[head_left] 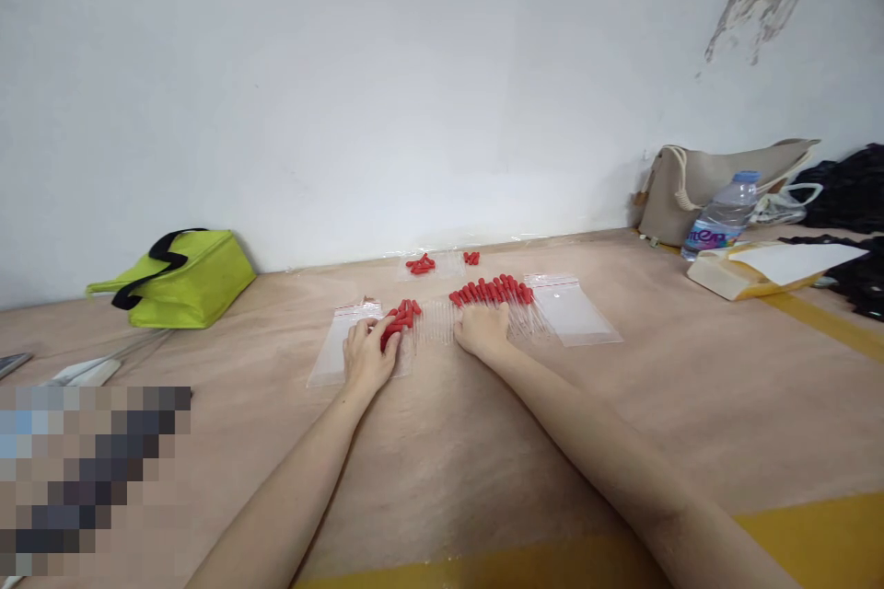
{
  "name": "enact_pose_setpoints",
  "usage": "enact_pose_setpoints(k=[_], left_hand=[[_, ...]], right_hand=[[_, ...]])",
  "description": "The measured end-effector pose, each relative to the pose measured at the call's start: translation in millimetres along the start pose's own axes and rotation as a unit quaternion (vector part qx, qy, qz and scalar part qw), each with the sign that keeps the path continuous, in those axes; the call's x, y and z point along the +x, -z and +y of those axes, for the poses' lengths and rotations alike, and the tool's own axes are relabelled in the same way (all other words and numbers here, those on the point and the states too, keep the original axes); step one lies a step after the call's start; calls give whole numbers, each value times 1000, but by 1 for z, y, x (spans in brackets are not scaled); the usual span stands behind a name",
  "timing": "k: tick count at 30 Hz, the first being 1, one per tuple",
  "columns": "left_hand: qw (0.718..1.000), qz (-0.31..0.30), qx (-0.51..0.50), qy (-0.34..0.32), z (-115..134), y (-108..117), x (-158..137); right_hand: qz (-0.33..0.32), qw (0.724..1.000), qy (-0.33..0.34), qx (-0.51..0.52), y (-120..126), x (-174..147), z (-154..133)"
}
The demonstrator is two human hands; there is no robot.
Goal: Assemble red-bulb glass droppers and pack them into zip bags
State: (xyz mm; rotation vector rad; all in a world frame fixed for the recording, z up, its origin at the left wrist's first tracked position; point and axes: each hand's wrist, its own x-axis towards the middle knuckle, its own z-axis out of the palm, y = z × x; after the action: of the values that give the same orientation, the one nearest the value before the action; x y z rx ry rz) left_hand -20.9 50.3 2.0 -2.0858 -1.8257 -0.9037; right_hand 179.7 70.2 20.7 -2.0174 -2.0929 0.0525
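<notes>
Droppers (511, 293) by the folded right grip (484, 329) point bulbs (482, 287) wallward, tubes (540, 322) nearward; left grip (371, 354) half-curled over others (404, 313), holds unclear.

We seem to be in a plain workshop: a wide, brown-covered table (442, 451) with a yellow strip (821, 534) at lower right, red-topped tubes (494, 291) beside clear bags (580, 313) mid-frame, and a white wall (387, 92), scuffed at upper right.

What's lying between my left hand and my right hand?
In the head view, red bulbs lie right by your left hand, then a row of thin clear tubes stretches across to your right hand.
</notes>
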Motion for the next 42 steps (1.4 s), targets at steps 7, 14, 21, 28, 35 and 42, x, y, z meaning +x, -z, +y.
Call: enact_pose_setpoints(k=[7, 14, 21, 28, 35, 42], left_hand=[[999, -19, 17, -38, 19, 4, 2], [996, -40, 80, -13, 34, -11, 39], [993, -41, 108, -3, 36, -29, 56], [997, -1, 75, -17, 44, -17, 44], [971, -73, -167, -153, 47, 23, -21], [959, -156, -193, -136, 50, 30, -41]], right_hand=[[-18, 1000, 5, 5, 0, 6, -4], [-3, 1000, 3, 30, 11, -4, 7], [79, 992, 38, 94, 14, -32, 46], [186, 953, 146, 191, -11, -58, 87], [211, 918, 169, 290, -14, -56, 94], [178, 920, 194, 289, -13, -61, 86]])
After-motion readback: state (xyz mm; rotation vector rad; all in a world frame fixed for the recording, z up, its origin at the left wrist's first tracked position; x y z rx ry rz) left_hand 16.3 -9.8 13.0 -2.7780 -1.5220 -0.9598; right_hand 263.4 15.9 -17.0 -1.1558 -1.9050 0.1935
